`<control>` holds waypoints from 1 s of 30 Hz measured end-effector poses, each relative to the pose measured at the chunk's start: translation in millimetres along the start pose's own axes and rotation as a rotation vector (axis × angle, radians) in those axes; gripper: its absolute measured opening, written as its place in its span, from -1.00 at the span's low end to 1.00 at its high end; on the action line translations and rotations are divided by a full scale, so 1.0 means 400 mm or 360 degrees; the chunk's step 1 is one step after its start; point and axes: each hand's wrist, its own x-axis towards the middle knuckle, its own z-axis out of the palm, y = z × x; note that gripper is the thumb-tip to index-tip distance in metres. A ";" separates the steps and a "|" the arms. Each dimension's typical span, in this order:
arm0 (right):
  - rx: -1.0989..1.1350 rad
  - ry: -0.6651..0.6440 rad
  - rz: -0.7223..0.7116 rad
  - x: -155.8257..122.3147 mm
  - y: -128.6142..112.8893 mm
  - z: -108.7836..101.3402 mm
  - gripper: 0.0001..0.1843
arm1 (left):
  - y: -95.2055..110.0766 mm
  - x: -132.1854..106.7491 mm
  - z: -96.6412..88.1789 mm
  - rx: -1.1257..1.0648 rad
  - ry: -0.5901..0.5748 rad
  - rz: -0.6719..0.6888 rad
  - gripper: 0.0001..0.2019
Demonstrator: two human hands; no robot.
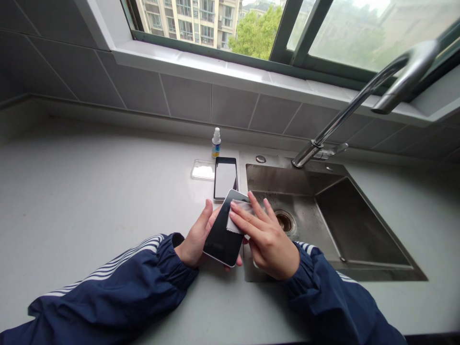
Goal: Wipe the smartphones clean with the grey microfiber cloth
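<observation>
Grey tabletop (pixel 89 191) meets a steel sink (pixel 341 225). Over its rim, the left hand (pixel 196 239) has its grip closed on the edges of a smartphone (pixel 219 237). The right hand (pixel 268 242), fingers flat, presses a small cloth (pixel 239 215) onto the screen. The phone is likely stiff, slick and fragile, and safest held by its side edges.

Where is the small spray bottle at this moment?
Head view, centre: the spray bottle stands upright at the back of the counter, just behind the flat phone, left of the sink.
</observation>
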 end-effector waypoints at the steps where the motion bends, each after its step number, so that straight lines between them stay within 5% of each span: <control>1: 0.0025 -0.0025 -0.0054 0.000 -0.007 -0.001 -0.27 | -0.001 0.001 0.001 -0.0023 -0.0007 0.0018 -0.25; 9: 0.0259 -0.0024 -0.0305 0.001 -0.008 -0.026 -0.38 | 0.000 0.003 0.015 -0.0044 0.0119 0.0043 -0.25; 17: -0.0049 0.0031 0.0221 0.001 0.043 0.004 -0.14 | 0.013 0.003 0.010 0.0038 0.0174 -0.0029 -0.14; 30: -0.0157 -0.0038 0.0300 0.008 0.035 0.016 0.01 | 0.001 0.006 0.004 0.0141 0.0140 -0.0021 -0.13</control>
